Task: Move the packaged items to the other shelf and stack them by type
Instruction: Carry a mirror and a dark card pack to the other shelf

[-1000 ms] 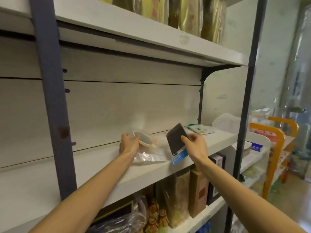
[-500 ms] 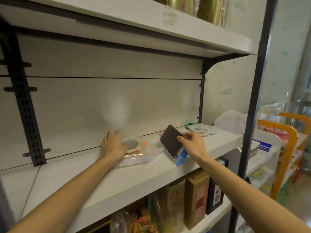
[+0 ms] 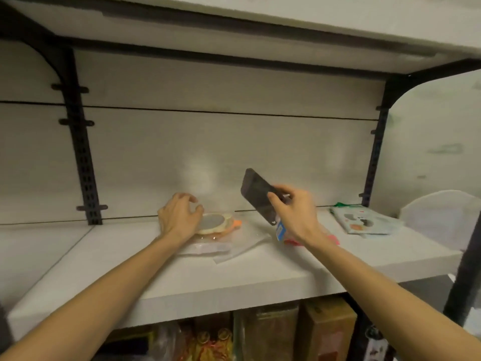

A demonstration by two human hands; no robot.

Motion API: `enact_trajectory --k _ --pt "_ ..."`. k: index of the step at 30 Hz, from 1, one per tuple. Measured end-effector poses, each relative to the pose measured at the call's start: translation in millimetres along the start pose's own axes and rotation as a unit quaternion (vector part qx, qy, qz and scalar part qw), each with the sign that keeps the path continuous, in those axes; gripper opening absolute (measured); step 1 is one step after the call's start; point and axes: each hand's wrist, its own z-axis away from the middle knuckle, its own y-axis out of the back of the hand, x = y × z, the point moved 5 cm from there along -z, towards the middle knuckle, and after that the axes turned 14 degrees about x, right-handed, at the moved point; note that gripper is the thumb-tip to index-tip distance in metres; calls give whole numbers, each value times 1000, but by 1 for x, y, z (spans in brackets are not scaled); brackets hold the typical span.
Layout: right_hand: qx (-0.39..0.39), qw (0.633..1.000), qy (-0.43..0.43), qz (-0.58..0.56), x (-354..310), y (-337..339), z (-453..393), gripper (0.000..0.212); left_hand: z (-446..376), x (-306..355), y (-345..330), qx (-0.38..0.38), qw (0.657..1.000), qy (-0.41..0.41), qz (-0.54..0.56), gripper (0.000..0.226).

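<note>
White shelf boards fill most of the view: one wide white shelf (image 3: 260, 277) runs across the middle, with a pale panelled back wall behind it and a second white board above. Black slotted metal uprights (image 3: 86, 165) stand against the back wall at the left and at the right.

On the shelf, a little left of the middle, lies a round cream-coloured ring item with a grey centre inside a clear plastic bag (image 3: 212, 224); an orange part shows at its right edge. The left hand (image 3: 179, 217) rests on its left side, fingers loosely curved over the rim — it touches the item, but I cannot tell if it really grips it.

The right hand (image 3: 296, 212) is raised above the shelf and pinches a flat dark grey rectangular package with a blue label at its lower end (image 3: 260, 196). The package is tilted, its upper corner leaning to the left, and it does not touch the shelf. Something red lies on the shelf just under the right wrist, mostly hidden.

Further to the right, well apart from both hands, a flat light package with small coloured pictures and a green edge (image 3: 364, 220) lies on the shelf. Below the shelf, brown cardboard boxes (image 3: 330, 332) and bags stand on a lower level — details there are too dark to read.
</note>
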Motion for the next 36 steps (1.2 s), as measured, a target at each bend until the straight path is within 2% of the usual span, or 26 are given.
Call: enact_trajectory --k 3,7,10,13,15,16,19,25,31,34,36 --pt "-31 989 138 43 -28 -39 1 25 5 -34 22 -1 999 29 -39 25" --pt "-6 939 339 58 -79 -88 16 17 17 -80 63 3 993 60 -103 26" --pt "-44 905 418 65 -114 -125 35 7 27 -108 93 -13 983 89 -162 28" --pt "-104 865 480 103 -145 -158 56 26 33 -124 117 -23 973 99 -207 34" --pt "-155 835 509 137 -160 -174 74 23 37 -131 129 -27 970 99 -219 37" --pt "-184 826 514 140 -166 -180 84 18 39 -133 132 -35 969 92 -225 38" --pt "-215 820 502 171 -176 -195 104 23 44 -136 136 -74 961 50 -261 43" --pt "-256 855 404 200 -182 -203 121 19 47 -136 133 -128 947 -21 -292 42" --pt "-363 865 277 207 -151 -199 126 42 52 -122 142 -118 958 -101 -239 46" --pt "-307 917 205 150 -150 -183 121 44 57 -106 162 -69 971 -154 -169 46" --pt "-235 948 192 97 -161 -167 118 50 65 -90 182 -26 966 -220 -135 45"
